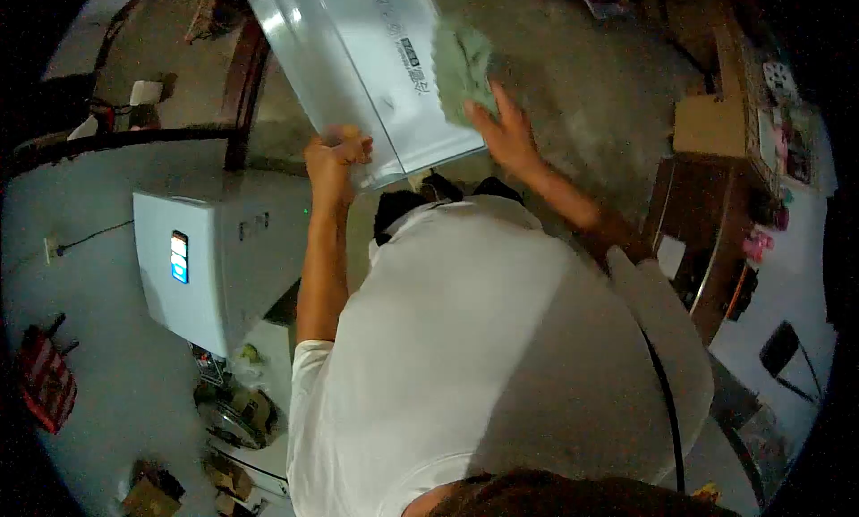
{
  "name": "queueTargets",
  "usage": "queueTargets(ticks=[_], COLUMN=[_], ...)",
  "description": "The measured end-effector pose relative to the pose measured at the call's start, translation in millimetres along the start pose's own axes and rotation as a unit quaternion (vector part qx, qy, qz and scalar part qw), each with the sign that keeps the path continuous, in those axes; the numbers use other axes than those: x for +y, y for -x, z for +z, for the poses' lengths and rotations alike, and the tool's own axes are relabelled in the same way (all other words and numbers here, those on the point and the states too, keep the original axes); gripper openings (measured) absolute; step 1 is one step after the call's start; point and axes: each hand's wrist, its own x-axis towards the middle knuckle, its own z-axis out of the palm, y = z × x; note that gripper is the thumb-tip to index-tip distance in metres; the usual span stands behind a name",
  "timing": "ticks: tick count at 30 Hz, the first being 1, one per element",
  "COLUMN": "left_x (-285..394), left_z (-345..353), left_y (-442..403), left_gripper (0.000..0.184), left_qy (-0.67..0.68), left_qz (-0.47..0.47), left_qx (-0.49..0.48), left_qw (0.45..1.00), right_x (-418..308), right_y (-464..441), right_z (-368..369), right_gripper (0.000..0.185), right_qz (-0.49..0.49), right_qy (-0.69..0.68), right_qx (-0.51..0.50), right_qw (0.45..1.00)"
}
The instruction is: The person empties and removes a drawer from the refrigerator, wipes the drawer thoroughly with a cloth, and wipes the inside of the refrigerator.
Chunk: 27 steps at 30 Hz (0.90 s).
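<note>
Carefully, I'd keep the curled fingers of my left hand point(333, 155) closed on the clear bin point(344, 70)'s near corner, bracing it against any push. My right hand point(510, 137) has slightly parted fingers at the green cloth point(463, 70); I can't tell how firmly they grip. Flat, even pressure suits the printed panel. The bin slants before my white shirt point(465, 320).

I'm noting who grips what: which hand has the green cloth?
The right hand, holding the green cloth at the edge of the printed bin; the left hand grips the bin without any cloth.
</note>
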Motion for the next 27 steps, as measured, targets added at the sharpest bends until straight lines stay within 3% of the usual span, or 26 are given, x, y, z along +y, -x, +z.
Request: queueTargets(ticks=[3, 7, 9, 11, 13, 15, 17, 18, 19, 20, 21, 23, 25, 27], left_x=[41.3, 51.1, 55.8, 60.2, 46.3, 39.2, 49.7, 62.7, 89.4, 111.5, 128.9, 154.5, 176.0, 178.8], left_z=[6.0, -10.4, -14.5, -11.9, -20.7, -37.7, -47.4, -48.2, -43.6, -39.6, -39.5, -49.1, -54.9, -75.5], left_y=[-26.2, -93.0, -103.9, -114.3, -142.6, -176.6, -209.2, -225.3, -232.6, -235.7, -242.7, -266.0, -273.4, -287.9], left_gripper=[0.028, 0.028, 0.027, 0.023, 0.024, 0.028, 0.033, 0.033, 0.03, 0.027, 0.027, 0.032, 0.033, 0.044], left_qy=[-0.11, -0.04, -0.105, -0.142, -0.22, -0.185, -0.376, -0.37, -0.435, -0.499, -0.497, -0.561, -0.624, -0.679], left_qz=[0.006, 0.033, 0.023, 0.02, 0.097, 0.099, 0.224, 0.227, 0.256, 0.276, 0.269, 0.35, 0.362, 0.255], left_qx=[0.002, -0.042, -0.018, 0.004, 0.019, 0.033, 0.06, 0.084, 0.123, 0.157, 0.175, 0.139, 0.128, 0.086], left_qw=[0.994, 0.998, 0.994, 0.99, 0.97, 0.977, 0.897, 0.897, 0.854, 0.806, 0.806, 0.737, 0.68, 0.683], right_x=[22.8, -7.7, -26.9, -23.9, -31.6, -37.2, -39.1, -36.9, -34.1, -31.2, -26.5, -16.3, -14.2, -22.3], right_y=[-6.2, -105.5, -170.3, -244.5, -312.6, -371.7, -424.3, -454.5, -480.8, -498.9, -514.0, -544.8, -559.0, -572.9], right_z=[15.4, 28.1, 46.6, 45.0, 42.1, 41.3, 43.7, 48.5, 55.4, 63.7, 72.3, 92.1, 108.0, 129.2], right_gripper=[0.061, 0.051, 0.065, 0.064, 0.061, 0.056, 0.052, 0.046, 0.041, 0.035, 0.035, 0.034, 0.036, 0.043], right_qz=[0.068, 0.106, 0.063, 0.009, -0.05, -0.092, -0.119, -0.154, -0.187, -0.201, -0.207, -0.195, -0.228, -0.118], right_qy=[-0.026, -0.047, -0.109, -0.087, -0.078, -0.1, -0.129, -0.05, 0.03, 0.038, 0.033, 0.06, 0.076, -0.106], right_qx=[-0.023, -0.013, 0.054, 0.098, 0.109, 0.113, 0.095, 0.046, -0.001, -0.026, -0.045, -0.107, -0.178, -0.2], right_qw=[0.997, 0.993, 0.991, 0.991, 0.99, 0.984, 0.98, 0.986, 0.982, 0.978, 0.977, 0.973, 0.954, 0.967])
